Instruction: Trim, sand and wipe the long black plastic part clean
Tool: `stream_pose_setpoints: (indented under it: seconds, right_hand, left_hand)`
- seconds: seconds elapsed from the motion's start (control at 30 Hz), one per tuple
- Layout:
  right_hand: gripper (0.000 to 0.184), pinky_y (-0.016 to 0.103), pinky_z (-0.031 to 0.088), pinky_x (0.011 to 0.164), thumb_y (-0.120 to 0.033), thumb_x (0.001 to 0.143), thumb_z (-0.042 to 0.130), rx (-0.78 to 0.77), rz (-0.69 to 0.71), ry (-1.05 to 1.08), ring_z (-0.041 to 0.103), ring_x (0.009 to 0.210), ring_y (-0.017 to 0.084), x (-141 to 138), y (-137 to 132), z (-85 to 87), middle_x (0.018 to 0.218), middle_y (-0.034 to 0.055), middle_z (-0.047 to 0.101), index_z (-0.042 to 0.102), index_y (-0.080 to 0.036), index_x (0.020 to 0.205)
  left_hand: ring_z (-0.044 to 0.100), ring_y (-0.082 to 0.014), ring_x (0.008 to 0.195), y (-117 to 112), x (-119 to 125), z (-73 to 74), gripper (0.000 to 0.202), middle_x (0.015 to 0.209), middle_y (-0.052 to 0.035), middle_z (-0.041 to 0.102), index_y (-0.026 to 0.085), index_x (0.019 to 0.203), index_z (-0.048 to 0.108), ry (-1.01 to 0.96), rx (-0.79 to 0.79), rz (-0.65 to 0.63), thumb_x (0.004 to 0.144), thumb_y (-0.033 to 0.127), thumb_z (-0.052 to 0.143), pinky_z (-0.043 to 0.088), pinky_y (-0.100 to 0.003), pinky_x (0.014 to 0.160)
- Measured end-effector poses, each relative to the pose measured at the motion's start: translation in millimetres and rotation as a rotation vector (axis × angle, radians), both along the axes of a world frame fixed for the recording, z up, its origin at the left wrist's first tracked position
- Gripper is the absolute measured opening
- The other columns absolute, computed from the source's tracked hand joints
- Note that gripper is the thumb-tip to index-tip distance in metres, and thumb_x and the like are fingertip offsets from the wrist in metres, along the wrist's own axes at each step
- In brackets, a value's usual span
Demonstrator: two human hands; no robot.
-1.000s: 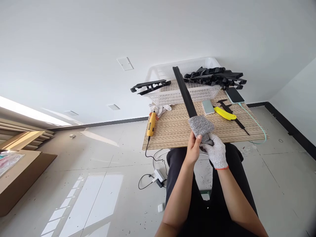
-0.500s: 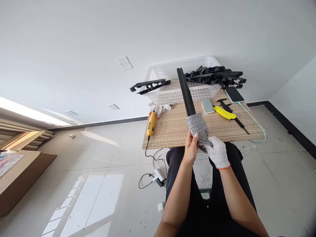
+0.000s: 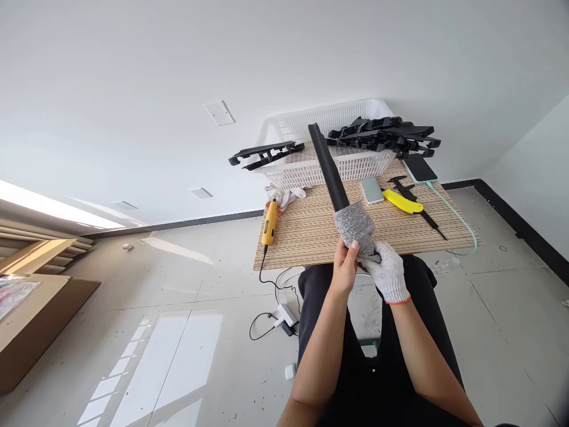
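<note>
The cloth point(image 3: 355, 220) is being pinched by the left hand point(image 3: 345, 264), its lower end being gripped by the right hand point(image 3: 389, 271) just beside. The strip point(image 3: 331, 171) is being covered by it at the near part, the bare rest being pointed away from the grip, toward the basket point(image 3: 364, 167) beyond.

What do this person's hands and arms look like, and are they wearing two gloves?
No, just one! The right hand wears a whitish, knitted-looking glove with a ribbed cuff and a bright orange edge. The left hand has no glove. Both forearms are bare: no sleeves, watch or bracelet show on them.
</note>
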State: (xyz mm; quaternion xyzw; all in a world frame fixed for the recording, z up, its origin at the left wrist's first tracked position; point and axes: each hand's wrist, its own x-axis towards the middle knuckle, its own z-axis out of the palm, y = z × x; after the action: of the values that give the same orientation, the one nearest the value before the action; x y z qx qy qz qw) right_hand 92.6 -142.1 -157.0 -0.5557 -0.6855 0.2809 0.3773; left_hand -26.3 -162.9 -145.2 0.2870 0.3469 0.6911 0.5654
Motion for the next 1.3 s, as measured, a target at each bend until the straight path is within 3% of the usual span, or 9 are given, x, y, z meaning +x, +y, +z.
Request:
stream_pose_setpoints:
  seconds: [0.23,0.4,0.6,0.8,0.87,0.97,1.13,1.3]
  right_hand:
    - [0.032,0.033,0.047,0.068,-0.049,0.092,0.054,0.068,0.033,-0.042,0.066,0.079,0.023,-0.7,-1.1,-3.2,0.087,0.008,0.068,0.07,-0.022,0.089]
    - [0.036,0.032,0.047,0.065,-0.057,0.088,0.059,0.049,-0.053,-0.054,0.065,0.075,0.023,-1.7,-0.7,-3.9,0.085,0.0071,0.067,0.066,-0.021,0.093]
    - [0.028,0.032,0.049,0.073,-0.044,0.098,0.049,0.126,0.077,-0.084,0.067,0.083,0.023,-1.8,-2.5,-4.8,0.092,0.0087,0.069,0.066,-0.021,0.095]
    - [0.036,0.032,0.045,0.062,-0.055,0.092,0.058,0.066,-0.06,-0.203,0.067,0.078,0.025,-8.2,-3.9,2.8,0.089,0.0091,0.067,0.064,-0.02,0.096]
    - [0.037,0.032,0.046,0.064,-0.054,0.096,0.054,0.102,0.002,-0.219,0.068,0.078,0.025,-7.4,-4.3,2.3,0.091,0.0103,0.069,0.066,-0.019,0.098]
    - [0.036,0.034,0.05,0.071,-0.048,0.102,0.047,0.184,0.103,-0.19,0.07,0.083,0.024,-5.4,-5.2,-1.8,0.097,0.0121,0.072,0.068,-0.019,0.099]
    - [0.039,0.033,0.05,0.065,-0.055,0.096,0.057,0.155,0.028,-0.175,0.069,0.078,0.024,-7.1,-5.2,-2.9,0.095,0.0124,0.072,0.069,-0.018,0.098]
    - [0.038,0.035,0.053,0.071,-0.052,0.1,0.052,0.169,0.096,-0.14,0.07,0.085,0.026,-4.7,-4.2,-3.2,0.098,0.012,0.072,0.07,-0.019,0.101]
  left_hand:
    - [0.057,-0.0264,0.14,2.5,0.2,-3.3,0.045,0.142,-0.0075,0.067,0.028,0.133,0.064,0.115,0.061,-0.024,0.093,0.048,0.073,0.042,-0.039,0.12]
    - [0.059,-0.0249,0.136,2.6,2.3,-4.1,0.045,0.14,-0.0082,0.067,0.027,0.131,0.064,0.114,0.057,-0.038,0.092,0.045,0.075,0.043,-0.037,0.118]
    - [0.063,-0.023,0.129,6.6,-0.2,-2.2,0.049,0.131,-0.0081,0.07,0.026,0.126,0.063,0.087,0.031,0.021,0.085,0.046,0.082,0.047,-0.034,0.11]
    - [0.065,-0.0229,0.123,3.2,-1.0,-3.8,0.045,0.128,-0.0073,0.07,0.026,0.122,0.065,0.116,0.004,0.01,0.085,0.046,0.081,0.05,-0.032,0.106]
    - [0.065,-0.0241,0.125,3.1,-0.8,-5.6,0.041,0.129,-0.0071,0.07,0.026,0.119,0.067,0.083,-0.019,0.007,0.088,0.051,0.077,0.051,-0.033,0.106]
    - [0.06,-0.026,0.138,4.9,-0.6,-7.2,0.049,0.142,-0.006,0.067,0.03,0.129,0.065,-0.021,-0.057,-0.002,0.089,0.056,0.073,0.049,-0.034,0.112]
    - [0.047,-0.0258,0.153,5.0,2.7,-7.0,0.059,0.156,-0.0053,0.057,0.031,0.14,0.06,-0.04,-0.042,0.03,0.091,0.064,0.066,0.044,-0.033,0.12]
    - [0.052,-0.0271,0.148,4.0,4.1,-2.8,0.061,0.153,-0.0064,0.061,0.031,0.142,0.059,-0.04,-0.036,0.015,0.091,0.063,0.068,0.046,-0.035,0.119]
